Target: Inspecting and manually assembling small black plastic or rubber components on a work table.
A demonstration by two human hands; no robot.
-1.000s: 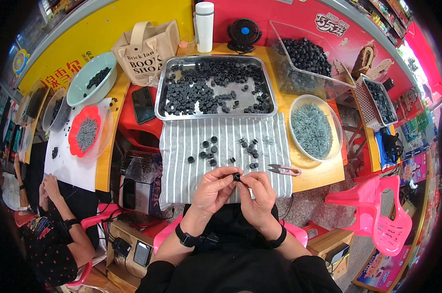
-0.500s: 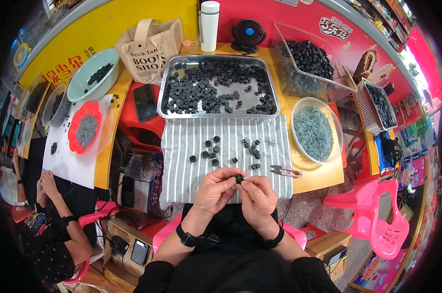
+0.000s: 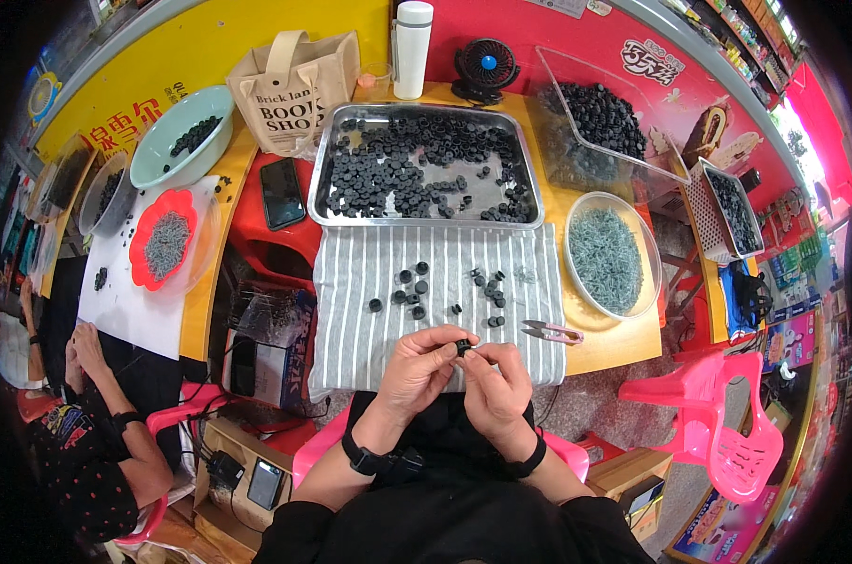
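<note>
Over the near edge of a grey-and-white striped cloth [image 3: 360, 352], both my hands meet at a small black round part [image 3: 464, 347]. My left hand [image 3: 415, 371] pinches it between thumb and forefinger. From the other side my right hand [image 3: 497, 383] presses thumb and fingertips against it, partly covering it. Just beyond my fingers, loose black round parts [image 3: 414, 293] lie in two loose groups. Thread snips [image 3: 556, 333] with a pinkish handle rest on the cloth to the right, blades toward the left.
A metal tray [image 3: 426, 224] of black parts stands behind the cloth. To its right are a round tub [image 3: 574, 268] of clear bluish pieces and a clear bin [image 3: 666, 169] of black parts. A phone [image 3: 281, 194] lies left. Another person's hands [image 3: 87, 357] rest at the neighbouring table.
My right hand's fingers have shifted slightly at the black part. My left hand keeps its pinch. The whole view has moved a little; the things on the cloth lie as before.
</note>
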